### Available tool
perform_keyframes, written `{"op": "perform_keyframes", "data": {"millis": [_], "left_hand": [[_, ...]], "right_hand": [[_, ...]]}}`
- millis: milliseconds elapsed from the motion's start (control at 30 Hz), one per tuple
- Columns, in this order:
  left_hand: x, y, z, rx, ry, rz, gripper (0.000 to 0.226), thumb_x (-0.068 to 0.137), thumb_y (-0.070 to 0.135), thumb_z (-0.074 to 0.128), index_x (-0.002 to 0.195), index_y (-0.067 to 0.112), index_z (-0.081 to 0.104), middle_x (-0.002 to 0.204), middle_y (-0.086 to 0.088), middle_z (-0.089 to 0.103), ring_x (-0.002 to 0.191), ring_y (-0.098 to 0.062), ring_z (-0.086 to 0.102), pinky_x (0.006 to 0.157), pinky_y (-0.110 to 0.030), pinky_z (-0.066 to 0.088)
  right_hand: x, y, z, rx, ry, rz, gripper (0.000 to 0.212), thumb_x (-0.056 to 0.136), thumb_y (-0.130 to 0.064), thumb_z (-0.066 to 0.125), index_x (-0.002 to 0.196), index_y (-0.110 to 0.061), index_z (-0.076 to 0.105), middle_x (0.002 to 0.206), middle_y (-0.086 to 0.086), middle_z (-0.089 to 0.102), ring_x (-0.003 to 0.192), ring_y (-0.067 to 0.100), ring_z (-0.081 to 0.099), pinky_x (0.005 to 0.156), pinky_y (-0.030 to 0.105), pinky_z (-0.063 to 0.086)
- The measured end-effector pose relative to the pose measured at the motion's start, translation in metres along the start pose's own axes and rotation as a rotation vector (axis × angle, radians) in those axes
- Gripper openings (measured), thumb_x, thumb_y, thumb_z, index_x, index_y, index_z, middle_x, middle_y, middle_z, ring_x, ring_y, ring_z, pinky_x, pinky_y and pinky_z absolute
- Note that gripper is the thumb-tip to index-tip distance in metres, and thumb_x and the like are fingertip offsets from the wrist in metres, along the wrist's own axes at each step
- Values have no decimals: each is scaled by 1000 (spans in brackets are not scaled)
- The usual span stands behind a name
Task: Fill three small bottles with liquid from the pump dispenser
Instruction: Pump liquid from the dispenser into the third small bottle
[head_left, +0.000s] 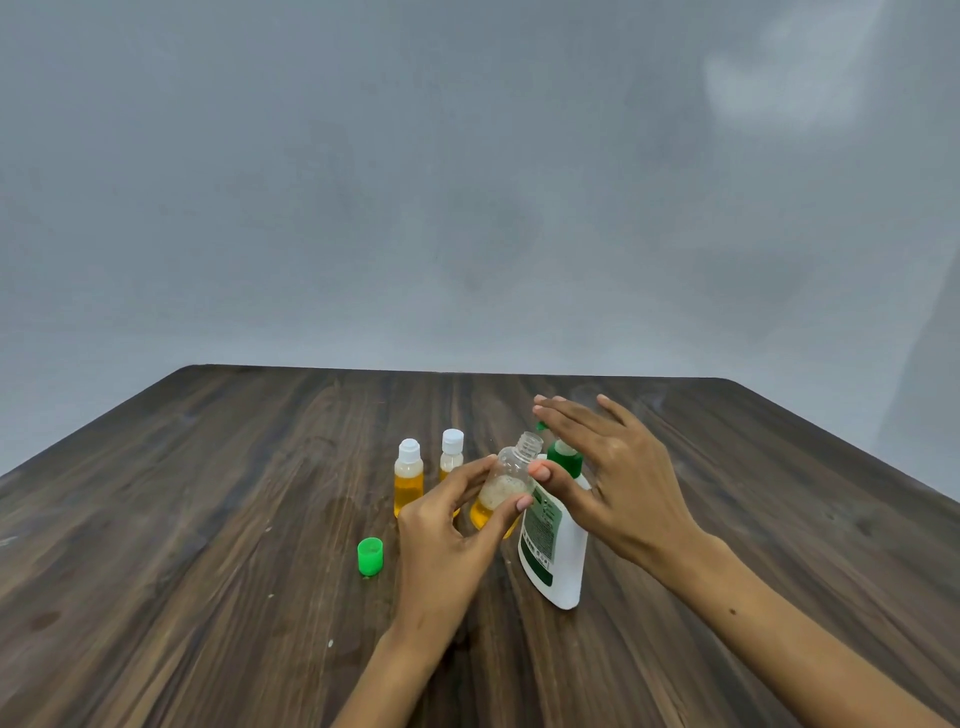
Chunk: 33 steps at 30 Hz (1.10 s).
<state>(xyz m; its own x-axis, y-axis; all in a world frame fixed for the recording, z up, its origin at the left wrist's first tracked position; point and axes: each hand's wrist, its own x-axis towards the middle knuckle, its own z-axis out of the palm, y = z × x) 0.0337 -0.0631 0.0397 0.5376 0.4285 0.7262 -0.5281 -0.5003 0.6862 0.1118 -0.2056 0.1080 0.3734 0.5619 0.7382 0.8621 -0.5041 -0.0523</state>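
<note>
My left hand (447, 530) grips an uncapped small clear bottle (506, 480), tilted toward the pump, with yellow liquid and foam in its lower part. My right hand (608, 467) lies flat with straight fingers on the green pump head (563, 457) of the white dispenser (553, 551). The nozzle tip (542, 426) sits just above the bottle's open neck. Two small bottles with white caps (409, 478) (451, 453) stand to the left, both holding yellow liquid. A green cap (370, 556) rests on the table at the left.
The dark wooden table (208, 519) ends at a grey wall behind. A faint wet patch (343, 512) and a few pale specks (330, 643) mark the wood near the bottles.
</note>
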Motion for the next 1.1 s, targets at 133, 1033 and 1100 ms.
{"op": "perform_keyframes", "data": {"millis": [133,1033,1100], "left_hand": [[1,1,0,-9,-8,-2,44,71,40,76,109,18,70,101,17,71,97,5,67,82,-10,51],[0,-4,-1,7,-25,2,47,73,45,73,110,16,70,103,12,73,98,2,67,84,-15,53],[1,-4,-1,1,-20,3,48,73,46,72,110,15,70,103,11,73,98,2,68,84,-17,54]], "right_hand": [[-4,-3,4,-6,8,7,78,90,-72,21,121,-15,64,126,-3,61,119,11,54,106,36,35],[0,-7,-1,-53,12,7,84,89,-73,19,116,-10,67,121,1,65,117,14,57,102,30,35],[-1,-8,0,-55,13,12,83,89,-73,19,116,-11,67,121,1,65,116,14,57,102,30,35]]}}
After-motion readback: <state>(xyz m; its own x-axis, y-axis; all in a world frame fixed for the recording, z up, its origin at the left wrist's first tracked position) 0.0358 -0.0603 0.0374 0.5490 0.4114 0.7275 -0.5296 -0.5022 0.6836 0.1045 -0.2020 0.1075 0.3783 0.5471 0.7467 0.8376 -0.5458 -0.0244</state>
